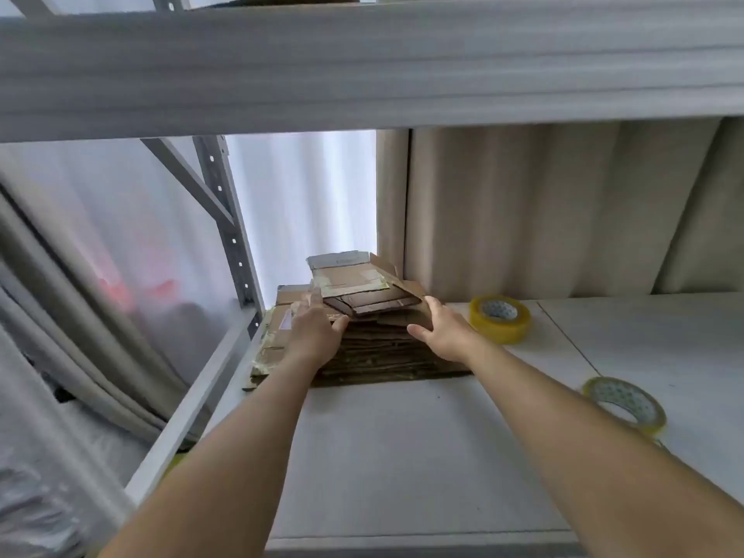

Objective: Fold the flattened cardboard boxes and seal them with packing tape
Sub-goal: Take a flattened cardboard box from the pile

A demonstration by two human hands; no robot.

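Observation:
A stack of flattened brown cardboard boxes point(378, 356) lies at the back left of a white shelf board point(402, 445). On top sits a smaller flattened box point(354, 281) with old tape strips. My left hand point(316, 330) grips the left side of the top boxes, thumb at the near edge and fingers over the top. On the right side, my right hand point(443, 330) takes hold of the top boxes with thumb and fingers around the edge. Two rolls of yellowish packing tape rest on the shelf: one point(499, 318) beside the stack, another point(624, 404) nearer on the right.
A grey shelf beam point(362, 66) runs overhead close to my head. A perforated metal upright point(225, 219) and a diagonal brace stand at the left edge. Beige curtains point(543, 211) hang behind, and plastic sheeting point(80, 275) covers the left side.

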